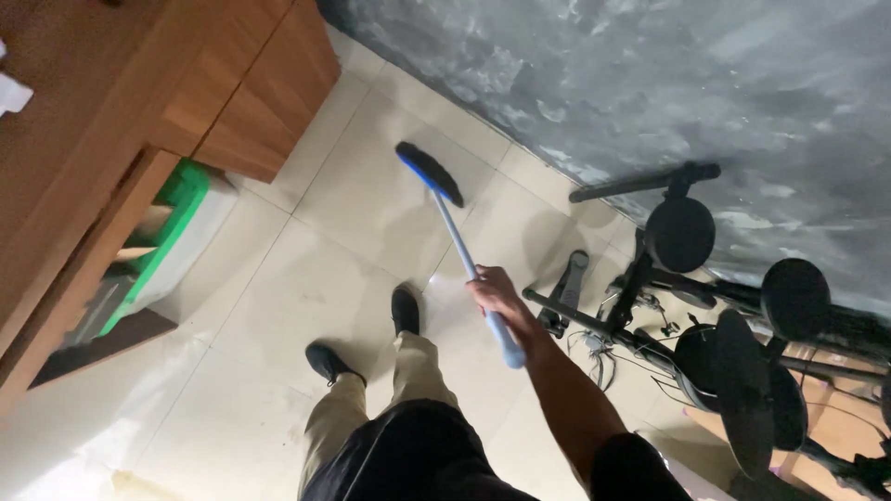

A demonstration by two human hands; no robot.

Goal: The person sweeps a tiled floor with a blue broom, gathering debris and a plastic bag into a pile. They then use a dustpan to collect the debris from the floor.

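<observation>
My right hand (497, 295) grips the pale blue handle of a broom (455, 232) near its upper end. The broom's dark bristle head with a blue back (429, 173) rests on the cream tiled floor (306, 288) ahead of me, close to the grey wall. My left hand is out of sight. Below, I see my legs in beige trousers and my two black shoes (406, 311) standing on the tiles.
An electronic drum kit (724, 325) with black pads, stands and cables fills the right side against the grey wall (650, 83). A wooden desk with drawers (139, 102) stands at the left, and a green and white box (167, 232) sits under it.
</observation>
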